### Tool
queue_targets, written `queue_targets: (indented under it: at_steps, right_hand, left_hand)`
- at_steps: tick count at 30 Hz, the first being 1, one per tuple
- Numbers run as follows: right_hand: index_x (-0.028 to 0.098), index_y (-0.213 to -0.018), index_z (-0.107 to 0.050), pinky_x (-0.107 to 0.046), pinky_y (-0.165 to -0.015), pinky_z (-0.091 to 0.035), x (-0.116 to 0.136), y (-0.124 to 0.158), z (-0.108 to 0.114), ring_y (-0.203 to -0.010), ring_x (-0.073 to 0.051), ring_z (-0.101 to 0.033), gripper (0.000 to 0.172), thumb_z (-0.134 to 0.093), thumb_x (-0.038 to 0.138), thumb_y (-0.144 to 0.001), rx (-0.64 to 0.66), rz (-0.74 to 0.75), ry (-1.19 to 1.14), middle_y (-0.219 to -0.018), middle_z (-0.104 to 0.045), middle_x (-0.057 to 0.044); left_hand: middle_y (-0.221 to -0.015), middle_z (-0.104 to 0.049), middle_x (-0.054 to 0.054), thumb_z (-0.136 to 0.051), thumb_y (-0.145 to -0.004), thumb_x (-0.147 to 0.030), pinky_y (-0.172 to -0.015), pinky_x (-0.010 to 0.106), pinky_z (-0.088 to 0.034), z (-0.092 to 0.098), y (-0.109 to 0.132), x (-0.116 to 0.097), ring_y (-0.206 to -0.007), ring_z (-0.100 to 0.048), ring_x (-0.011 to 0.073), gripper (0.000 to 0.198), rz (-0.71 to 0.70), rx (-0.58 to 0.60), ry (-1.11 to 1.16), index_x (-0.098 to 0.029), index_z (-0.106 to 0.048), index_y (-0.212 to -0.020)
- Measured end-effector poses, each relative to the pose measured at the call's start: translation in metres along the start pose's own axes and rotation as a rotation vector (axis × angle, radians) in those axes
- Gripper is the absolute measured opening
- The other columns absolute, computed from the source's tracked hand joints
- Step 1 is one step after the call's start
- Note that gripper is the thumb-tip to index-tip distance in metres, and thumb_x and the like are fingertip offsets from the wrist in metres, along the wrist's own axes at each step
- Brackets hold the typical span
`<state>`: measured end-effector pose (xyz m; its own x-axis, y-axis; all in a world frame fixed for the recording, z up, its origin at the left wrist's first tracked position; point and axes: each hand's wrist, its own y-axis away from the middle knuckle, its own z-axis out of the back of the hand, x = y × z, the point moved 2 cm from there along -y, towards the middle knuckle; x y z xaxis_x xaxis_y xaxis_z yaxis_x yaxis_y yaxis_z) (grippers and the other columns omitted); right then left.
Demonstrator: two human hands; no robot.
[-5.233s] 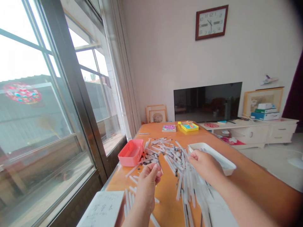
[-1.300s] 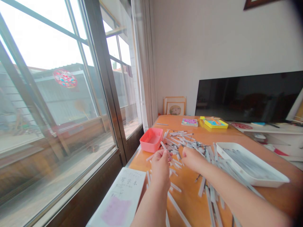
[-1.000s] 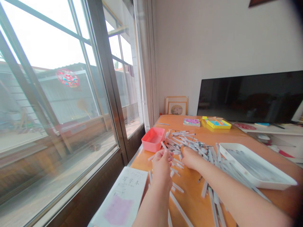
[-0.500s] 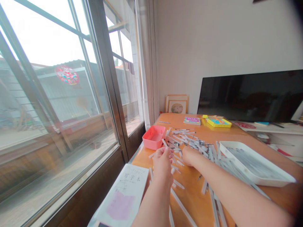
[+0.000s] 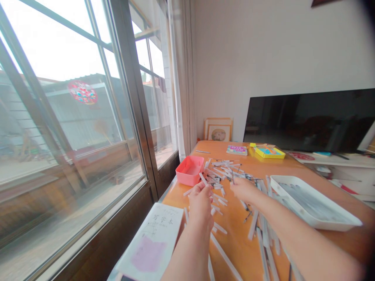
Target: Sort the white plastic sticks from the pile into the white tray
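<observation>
My left hand [image 5: 200,199] is closed around a short whitish pen tube [image 5: 203,178] whose end points up and left, just in front of the pink plastic box [image 5: 187,177]. To its right, my right hand [image 5: 243,190] pinches a thin dark pen part [image 5: 233,178] that stands up from the fingertips. Behind both hands spreads a loose pile of whitish tubes and dark-tipped pen parts [image 5: 224,169]. Longer translucent tubes [image 5: 224,255] lie on the table [image 5: 234,230] near my forearms.
A white tray [image 5: 331,224] holding many slender greyish pieces stands at the right. A writing book [image 5: 158,226] lies at the left edge by the window. Farther back are a pen [image 5: 203,152], a colourful booklet [image 5: 236,150], a yellow box [image 5: 271,154] and a television [image 5: 307,121].
My right hand has lifted from the near edge of the pile and moved slightly right, and a thin dark pen part now shows in its fingers. The left hand keeps its tube, nearly still.
</observation>
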<state>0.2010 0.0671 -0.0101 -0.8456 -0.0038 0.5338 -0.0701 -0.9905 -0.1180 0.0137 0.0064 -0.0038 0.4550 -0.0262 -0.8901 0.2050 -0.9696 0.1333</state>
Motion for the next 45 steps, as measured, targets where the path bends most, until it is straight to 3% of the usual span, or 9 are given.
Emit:
queue_targets:
  at_steps: [4, 7, 9, 13, 16, 21, 29, 37, 45]
  right_hand:
    - [0.016, -0.092, -0.067, -0.022, -0.05, -0.035, -0.006, 0.02, 0.027, -0.058, -0.014, -0.06, 0.021, -0.051, 0.027, -0.085, -0.035, -0.009, -0.134, -0.067, -0.069, -0.003]
    - [0.016, -0.133, -0.054, -0.021, -0.044, -0.033, -0.005, 0.04, 0.048, -0.047, -0.011, -0.054, 0.053, -0.057, 0.028, -0.082, -0.067, -0.023, -0.305, -0.068, -0.071, 0.0]
    - [0.017, -0.142, -0.048, -0.022, -0.043, -0.032, -0.001, 0.052, 0.06, -0.042, -0.01, -0.05, 0.064, -0.06, 0.028, -0.08, -0.081, -0.039, -0.439, -0.064, -0.069, 0.002]
    - [0.016, -0.116, -0.067, -0.021, -0.053, -0.044, 0.015, 0.072, 0.078, -0.071, -0.016, -0.07, 0.037, -0.052, 0.028, -0.085, 0.009, -0.061, -0.638, -0.085, -0.075, -0.008]
    - [0.017, -0.11, -0.067, -0.023, -0.065, -0.052, 0.028, 0.082, 0.09, -0.098, -0.022, -0.07, 0.03, -0.059, 0.034, -0.086, 0.11, 0.015, -0.779, -0.104, -0.075, -0.011]
    - [0.017, -0.1, -0.07, -0.02, -0.054, -0.042, 0.032, 0.087, 0.102, -0.063, -0.012, -0.059, 0.038, -0.06, 0.051, -0.089, -0.03, 0.106, -0.753, -0.076, -0.071, -0.003]
    - [0.018, -0.104, -0.072, -0.022, -0.054, -0.045, 0.024, 0.078, 0.108, -0.069, -0.013, -0.06, 0.042, -0.062, 0.056, -0.088, -0.28, 0.134, -0.909, -0.093, -0.071, -0.007]
    - [0.018, -0.108, -0.07, -0.022, -0.057, -0.051, 0.026, 0.08, 0.112, -0.069, -0.013, -0.062, 0.044, -0.059, 0.056, -0.091, -0.396, 0.158, -0.864, -0.093, -0.071, -0.007]
    - [0.018, -0.107, -0.069, -0.022, -0.058, -0.052, 0.028, 0.081, 0.111, -0.065, -0.012, -0.061, 0.041, -0.056, 0.055, -0.092, -0.355, 0.154, -0.776, -0.09, -0.071, -0.006]
  left_hand:
    - [-0.07, -0.059, 0.0, -0.07, -0.069, -0.025, -0.055, 0.02, -0.032, -0.001, 0.001, 0.004, -0.059, -0.048, 0.0078, 0.018, 0.007, 0.024, -0.028, -0.017, -0.066, -0.084]
    - [-0.076, -0.063, 0.001, -0.071, -0.068, -0.026, -0.056, 0.021, -0.031, -0.003, 0.004, 0.005, -0.061, -0.049, 0.0084, 0.02, 0.015, 0.047, -0.059, -0.019, -0.066, -0.087]
    - [-0.078, -0.064, 0.002, -0.073, -0.067, -0.026, -0.057, 0.022, -0.031, -0.005, 0.007, 0.005, -0.062, -0.048, 0.0087, 0.021, 0.019, 0.075, -0.077, -0.019, -0.067, -0.086]
    - [-0.076, -0.063, 0.002, -0.073, -0.067, -0.025, -0.057, 0.022, -0.03, -0.008, 0.012, 0.006, -0.063, -0.048, 0.0089, 0.02, 0.042, 0.15, -0.105, -0.018, -0.068, -0.085]
    - [-0.084, -0.066, 0.004, -0.072, -0.07, -0.027, -0.059, 0.022, -0.031, -0.011, 0.015, 0.006, -0.067, -0.05, 0.0095, 0.023, 0.062, 0.224, -0.117, -0.019, -0.068, -0.091]
    - [-0.093, -0.07, 0.008, -0.071, -0.073, -0.031, -0.064, 0.024, -0.034, -0.015, 0.02, 0.005, -0.074, -0.055, 0.0133, 0.028, 0.075, 0.348, -0.174, -0.019, -0.068, -0.099]
    - [-0.09, -0.07, 0.007, -0.067, -0.079, -0.03, -0.068, 0.026, -0.033, -0.022, 0.036, -0.001, -0.074, -0.053, 0.0144, 0.019, 0.015, 0.586, -0.299, -0.019, -0.072, -0.093]
    - [-0.081, -0.067, 0.005, -0.071, -0.078, -0.032, -0.068, 0.027, -0.032, -0.024, 0.038, 0.002, -0.071, -0.05, 0.015, 0.017, -0.028, 0.609, -0.338, -0.018, -0.073, -0.087]
    - [-0.083, -0.066, 0.006, -0.075, -0.076, -0.035, -0.08, 0.03, -0.039, -0.025, 0.035, 0.007, -0.084, -0.057, 0.021, 0.02, -0.067, 0.628, -0.322, -0.018, -0.074, -0.086]
